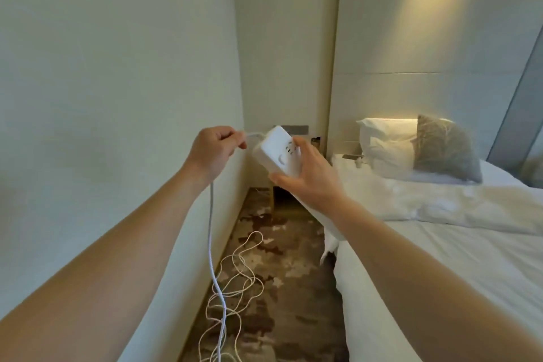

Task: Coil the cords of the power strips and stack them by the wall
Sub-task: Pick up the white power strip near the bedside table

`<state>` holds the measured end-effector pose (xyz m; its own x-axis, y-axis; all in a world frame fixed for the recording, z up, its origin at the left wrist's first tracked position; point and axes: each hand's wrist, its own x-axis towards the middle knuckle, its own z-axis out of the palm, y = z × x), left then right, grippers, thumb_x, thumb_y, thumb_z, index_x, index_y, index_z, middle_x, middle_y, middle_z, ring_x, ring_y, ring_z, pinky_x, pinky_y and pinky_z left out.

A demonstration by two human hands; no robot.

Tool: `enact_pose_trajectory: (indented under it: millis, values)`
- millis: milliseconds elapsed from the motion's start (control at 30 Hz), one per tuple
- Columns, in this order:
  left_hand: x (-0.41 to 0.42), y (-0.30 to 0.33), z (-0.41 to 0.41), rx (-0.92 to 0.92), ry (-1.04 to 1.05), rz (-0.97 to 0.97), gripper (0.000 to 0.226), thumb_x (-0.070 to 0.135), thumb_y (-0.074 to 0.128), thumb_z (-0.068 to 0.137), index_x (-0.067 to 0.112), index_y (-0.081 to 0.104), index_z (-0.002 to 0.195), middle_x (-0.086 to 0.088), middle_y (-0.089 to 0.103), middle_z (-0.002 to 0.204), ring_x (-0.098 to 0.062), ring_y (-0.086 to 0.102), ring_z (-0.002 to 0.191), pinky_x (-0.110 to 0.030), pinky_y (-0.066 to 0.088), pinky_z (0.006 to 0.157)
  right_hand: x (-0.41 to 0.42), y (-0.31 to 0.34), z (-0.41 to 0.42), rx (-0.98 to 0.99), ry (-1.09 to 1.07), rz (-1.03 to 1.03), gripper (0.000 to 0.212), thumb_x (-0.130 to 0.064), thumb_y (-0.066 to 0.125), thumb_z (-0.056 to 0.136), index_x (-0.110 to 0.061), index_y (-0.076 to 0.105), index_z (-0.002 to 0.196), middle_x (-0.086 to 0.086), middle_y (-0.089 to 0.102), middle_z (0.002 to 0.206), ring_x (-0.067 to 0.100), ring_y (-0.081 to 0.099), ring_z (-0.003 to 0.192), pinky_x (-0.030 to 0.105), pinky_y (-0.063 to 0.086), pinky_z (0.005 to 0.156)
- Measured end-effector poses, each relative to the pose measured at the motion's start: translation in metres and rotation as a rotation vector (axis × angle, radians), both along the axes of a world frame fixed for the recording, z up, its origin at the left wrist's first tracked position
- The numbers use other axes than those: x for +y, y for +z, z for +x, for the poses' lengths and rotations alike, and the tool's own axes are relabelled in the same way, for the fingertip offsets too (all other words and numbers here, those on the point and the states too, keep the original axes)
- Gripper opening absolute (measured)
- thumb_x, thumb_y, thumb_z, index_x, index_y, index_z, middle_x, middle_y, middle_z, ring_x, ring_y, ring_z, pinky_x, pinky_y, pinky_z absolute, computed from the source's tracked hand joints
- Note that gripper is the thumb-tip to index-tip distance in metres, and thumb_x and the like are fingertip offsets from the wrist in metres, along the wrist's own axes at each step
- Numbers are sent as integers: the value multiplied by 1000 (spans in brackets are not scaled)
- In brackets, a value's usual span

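Observation:
My right hand (308, 173) grips a white power strip (277, 151) at chest height, its socket face turned toward me. My left hand (216, 148) pinches the strip's white cord (210, 244) close to where it leaves the strip's end. From my left hand the cord hangs straight down to the carpet. There it lies in several loose tangled loops (241, 282) near the wall.
A narrow strip of patterned brown carpet (282, 288) runs between the pale wall (117, 97) on the left and a white bed (440, 258) on the right. Pillows (390, 147) lean at the headboard. A small nightstand (282, 194) stands in the far corner.

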<state>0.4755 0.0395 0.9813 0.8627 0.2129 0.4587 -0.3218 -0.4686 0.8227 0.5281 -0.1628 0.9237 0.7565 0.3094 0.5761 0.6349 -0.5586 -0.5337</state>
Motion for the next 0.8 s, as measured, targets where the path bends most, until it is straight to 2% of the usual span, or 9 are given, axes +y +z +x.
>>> enact_pose_trajectory:
  millis: [67, 167, 300, 433, 500, 567, 700, 800]
  values:
    - [-5, -33, 16, 79, 40, -18, 31, 27, 54, 92, 11, 66, 68, 5, 36, 47, -10, 29, 42, -24, 23, 46, 4, -21, 24, 66, 37, -45, 85, -62, 67, 73, -25, 33, 142, -4, 52, 133, 16, 52, 114, 41, 50, 86]
    - [-6, -76, 36, 138, 59, -172, 31, 22, 49, 95, 5, 66, 75, -2, 37, 50, -12, 30, 43, -25, 24, 46, 10, -52, 54, 155, 84, -63, 88, -62, 68, 72, -26, 31, 143, -4, 51, 136, 17, 51, 118, 44, 51, 90]
    - [1, -119, 66, 169, 88, -250, 37, 21, 41, 99, 0, 65, 81, -11, 42, 55, -19, 40, 52, -27, 37, 58, 16, -73, 94, 227, 59, 34, 86, -68, 65, 68, -32, 33, 140, -8, 53, 133, 14, 53, 115, 44, 54, 89]
    - [6, -131, 121, 150, 58, -358, 37, 20, 39, 100, 5, 63, 77, -8, 38, 54, -18, 36, 50, -27, 32, 51, 24, -65, 148, 286, 92, 180, 86, -67, 66, 64, -37, 33, 137, -12, 52, 125, 14, 55, 110, 38, 55, 83]
    - [11, -117, 163, 108, 41, -410, 36, 20, 41, 100, 7, 60, 72, -5, 31, 52, -15, 26, 45, -26, 21, 47, 30, -52, 185, 261, 103, 223, 84, -66, 66, 64, -35, 35, 136, -10, 53, 124, 15, 56, 109, 37, 54, 83]
    - [21, -86, 210, 32, 33, -432, 35, 21, 43, 98, 10, 59, 69, -2, 27, 51, -12, 21, 43, -22, 16, 43, 36, -31, 226, 230, 104, 279, 84, -64, 67, 66, -32, 35, 137, -6, 55, 126, 15, 58, 107, 36, 54, 83]
    - [43, 11, 301, -136, 12, -372, 35, 23, 45, 97, 13, 57, 65, 8, 30, 43, -7, 21, 39, -17, 16, 38, 50, 28, 306, 158, 114, 381, 77, -60, 69, 73, -32, 35, 136, -5, 57, 125, 2, 63, 92, 14, 49, 63]
    - [47, 90, 361, -294, 1, -212, 36, 24, 47, 95, 17, 58, 62, 11, 32, 40, -9, 25, 40, -21, 19, 42, 60, 68, 360, 120, 127, 491, 69, -55, 73, 76, -34, 38, 132, -5, 60, 119, 7, 64, 94, 24, 55, 71]
